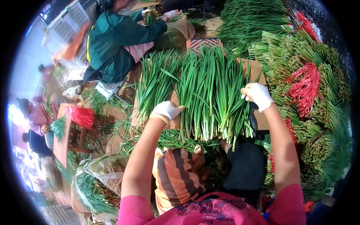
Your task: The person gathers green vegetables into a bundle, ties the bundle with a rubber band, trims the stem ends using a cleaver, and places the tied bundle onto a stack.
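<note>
A wide layer of green chives point(210, 86) lies in front of me, leaves pointing away and pale stem ends towards me. A smaller pile of chives point(155, 84) lies to its left on the cardboard-coloured board point(257, 69). My left hand point(167, 110), in a white glove, is at the gap between the two piles, thumb stretched to the right and apart from the fingers. At the right edge of the wide layer, my right hand point(258, 95), also gloved, has its fingertips pressed together. Whatever is between them is too small to make out.
Stacked bundles of stems point(318, 142) with red plastic strips point(305, 88) crowd the right side. A person in a green jacket point(116, 41) sits at the upper left. A wooden bench point(63, 131) with red strips stands left, and a plastic bag of greens point(97, 187) sits lower left.
</note>
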`<action>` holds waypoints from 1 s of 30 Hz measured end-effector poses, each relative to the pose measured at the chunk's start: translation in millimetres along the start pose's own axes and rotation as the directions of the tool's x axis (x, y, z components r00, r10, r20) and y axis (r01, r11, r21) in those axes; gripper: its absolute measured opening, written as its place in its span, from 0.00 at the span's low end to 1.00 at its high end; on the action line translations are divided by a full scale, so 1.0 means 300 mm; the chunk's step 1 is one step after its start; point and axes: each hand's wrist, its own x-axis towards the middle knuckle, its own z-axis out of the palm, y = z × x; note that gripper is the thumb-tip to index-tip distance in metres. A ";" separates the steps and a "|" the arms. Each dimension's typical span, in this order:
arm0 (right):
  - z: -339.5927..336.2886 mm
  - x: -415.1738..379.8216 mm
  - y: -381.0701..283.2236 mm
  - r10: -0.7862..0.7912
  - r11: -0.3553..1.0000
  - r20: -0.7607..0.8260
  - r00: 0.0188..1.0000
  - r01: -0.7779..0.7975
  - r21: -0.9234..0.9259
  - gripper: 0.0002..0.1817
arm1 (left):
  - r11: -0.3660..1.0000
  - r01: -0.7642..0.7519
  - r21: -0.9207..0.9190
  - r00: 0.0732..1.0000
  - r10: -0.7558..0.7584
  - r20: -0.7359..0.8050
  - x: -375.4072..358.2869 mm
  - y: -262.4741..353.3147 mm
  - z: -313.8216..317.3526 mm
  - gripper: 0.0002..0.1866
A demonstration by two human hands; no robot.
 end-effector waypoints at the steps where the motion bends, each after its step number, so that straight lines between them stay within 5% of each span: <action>1: 0.045 0.084 0.049 -0.044 0.999 -0.017 0.999 0.043 -0.033 0.19 | 0.998 0.011 -0.061 0.999 -0.013 -0.036 0.020 -0.013 0.031 0.30; 4: 0.085 0.153 0.022 0.025 0.994 -0.091 0.996 -0.035 -0.105 0.29 | 0.950 -0.013 -0.312 0.993 -0.025 -0.118 0.052 0.032 0.085 0.29; 7: 0.128 0.243 0.021 0.141 0.959 -0.035 0.989 -0.145 -0.244 0.32 | 0.891 -0.339 -0.303 0.890 0.200 -0.409 0.062 0.120 0.220 0.29; 8: 0.122 0.224 -0.006 0.252 0.962 -0.028 0.967 -0.253 -0.105 0.25 | 0.812 -0.448 -0.375 0.845 0.248 -0.473 0.089 0.122 0.269 0.29; 10: 0.206 0.344 0.150 0.203 0.781 0.103 0.974 -0.225 0.583 0.17 | 0.844 -0.387 -0.371 0.890 0.236 -0.390 0.025 0.166 0.182 0.28; 12: 0.157 0.353 0.140 0.252 0.771 0.209 0.945 -0.327 0.546 0.12 | 0.861 -0.272 -0.430 0.952 0.174 -0.253 0.013 0.128 0.122 0.27; 14: 0.107 0.269 0.106 0.130 0.708 0.213 0.968 -0.241 0.664 0.12 | 0.936 -0.216 -0.277 0.954 0.142 -0.263 0.044 0.061 0.080 0.22; 16: 0.073 0.215 0.090 0.026 0.715 0.185 0.982 -0.148 0.684 0.11 | 0.908 -0.200 -0.367 0.885 0.007 -0.465 0.043 0.053 0.036 0.18; 19: 0.027 0.135 0.030 -0.188 0.797 0.081 0.979 0.104 0.595 0.11 | 0.850 -0.414 -0.325 0.720 0.088 -0.689 0.025 0.156 -0.009 0.12; 22: 0.010 0.045 -0.086 -0.289 0.774 0.019 0.957 0.222 0.594 0.10 | 0.679 -0.477 -0.558 0.857 0.218 -0.467 0.005 0.342 -0.021 0.16; 24: 0.026 0.049 -0.117 -0.285 0.752 0.045 0.957 0.195 0.630 0.09 | 0.246 -0.426 -0.871 0.880 0.337 -0.335 0.072 0.422 0.065 0.13; 26: 0.036 0.039 -0.135 -0.324 0.737 0.021 0.946 0.239 0.633 0.08 | 0.249 -0.287 -0.925 0.920 0.341 -0.194 0.155 0.436 0.116 0.08; 30: 0.076 0.060 -0.110 -0.289 0.579 -0.063 0.955 0.227 0.783 0.09 | -0.009 -0.200 -0.980 0.957 0.214 -0.197 0.094 0.443 0.092 0.06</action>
